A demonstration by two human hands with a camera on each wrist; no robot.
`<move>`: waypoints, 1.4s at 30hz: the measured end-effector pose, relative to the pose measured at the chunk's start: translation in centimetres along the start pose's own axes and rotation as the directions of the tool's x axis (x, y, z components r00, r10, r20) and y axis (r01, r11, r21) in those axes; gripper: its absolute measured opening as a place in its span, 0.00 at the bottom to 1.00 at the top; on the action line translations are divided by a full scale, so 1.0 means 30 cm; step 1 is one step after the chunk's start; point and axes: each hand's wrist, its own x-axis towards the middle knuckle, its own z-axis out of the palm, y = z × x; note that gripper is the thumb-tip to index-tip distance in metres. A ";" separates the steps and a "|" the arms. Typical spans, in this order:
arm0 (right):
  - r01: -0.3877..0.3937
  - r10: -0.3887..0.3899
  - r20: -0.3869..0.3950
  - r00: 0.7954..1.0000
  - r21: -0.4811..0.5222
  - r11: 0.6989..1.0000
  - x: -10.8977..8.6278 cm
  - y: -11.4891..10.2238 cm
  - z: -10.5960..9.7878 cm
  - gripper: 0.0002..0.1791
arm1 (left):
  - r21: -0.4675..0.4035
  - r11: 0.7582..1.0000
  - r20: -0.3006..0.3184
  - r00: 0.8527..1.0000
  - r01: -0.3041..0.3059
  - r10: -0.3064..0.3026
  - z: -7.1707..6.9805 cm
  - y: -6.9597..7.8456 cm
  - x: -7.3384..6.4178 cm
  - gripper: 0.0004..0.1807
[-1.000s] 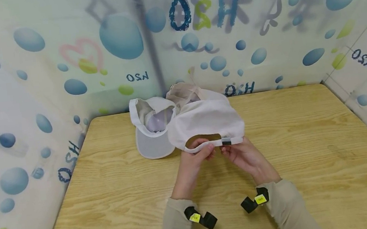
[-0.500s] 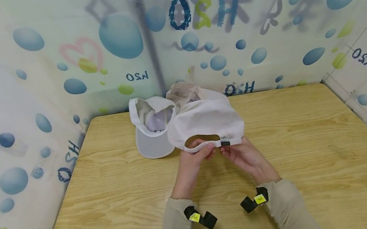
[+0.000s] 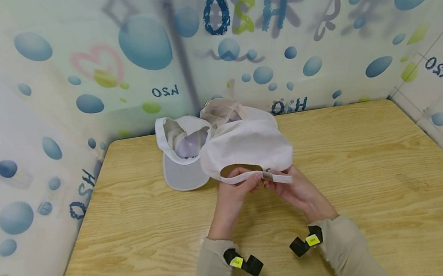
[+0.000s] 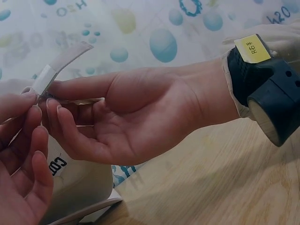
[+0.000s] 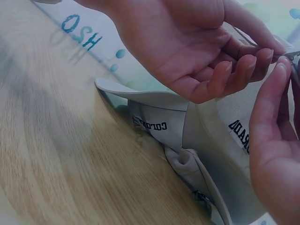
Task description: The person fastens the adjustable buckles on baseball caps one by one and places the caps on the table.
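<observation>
Both hands hold a white baseball cap (image 3: 247,146) by its back strap, with the arched opening facing me. My left hand (image 3: 232,200) pinches the strap (image 3: 236,178) between thumb and fingers, left of the metal buckle (image 3: 267,176). At the buckle, the fingers of my right hand (image 3: 299,193) grip from below and behind. A loose strap end (image 3: 282,178) sticks out to the right, away from the cap's edge. In the left wrist view this strap end (image 4: 72,55) rises above the buckle (image 4: 43,78), where the fingertips of both hands meet.
Left of the held cap, another white cap (image 3: 184,153) lies with its inside up and its brim (image 3: 187,178) toward me. Behind stands a beige cap (image 3: 222,110), partly hidden. The wooden table (image 3: 373,175) ends at a printed wall (image 3: 321,81).
The strap end has come away from the cap's edge and now juts out to the right. The buckle has shifted slightly left and tilted. Both arms stay nearly still.
</observation>
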 end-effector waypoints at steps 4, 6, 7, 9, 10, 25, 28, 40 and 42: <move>0.003 -0.003 0.009 1.000 -0.001 1.000 0.001 0.000 0.002 0.06 | 0.004 1.000 0.012 1.000 0.014 -0.015 0.011 0.038 -0.014 0.10; 0.011 -0.011 0.021 1.000 0.013 1.000 0.002 0.001 0.001 0.05 | 0.011 1.000 0.019 1.000 0.021 -0.022 0.018 0.059 -0.022 0.07; 0.015 -0.015 0.028 0.999 0.017 1.000 0.002 0.002 0.000 0.05 | 0.019 1.000 0.023 0.999 0.021 -0.022 0.021 0.069 -0.026 0.07; 0.020 -0.020 0.038 0.999 0.022 1.000 0.003 0.005 -0.003 0.07 | 0.028 0.999 0.032 0.999 0.020 -0.021 0.023 0.075 -0.029 0.06; 0.019 -0.020 0.041 0.999 0.026 0.999 0.003 0.006 -0.005 0.07 | 0.032 0.999 0.038 0.999 0.020 -0.022 0.022 0.076 -0.029 0.06; 0.048 -0.073 0.123 0.990 0.191 0.980 -0.002 0.010 -0.025 0.10 | -0.068 0.998 -0.006 1.000 -0.001 0.000 -0.019 0.003 0.004 0.16; 0.045 -0.076 0.143 0.987 0.205 0.978 -0.003 0.011 -0.027 0.11 | -0.061 0.998 -0.014 1.000 -0.009 0.008 -0.018 0.003 0.005 0.16; 0.046 -0.093 0.190 0.977 0.234 0.971 -0.004 0.012 -0.030 0.09 | -0.028 1.000 -0.022 1.000 0.000 -0.001 -0.010 0.011 0.005 0.12; 0.049 -0.095 0.192 0.977 0.231 0.972 -0.004 0.012 -0.031 0.09 | -0.024 1.000 -0.022 1.000 0.005 -0.006 -0.011 0.015 0.004 0.11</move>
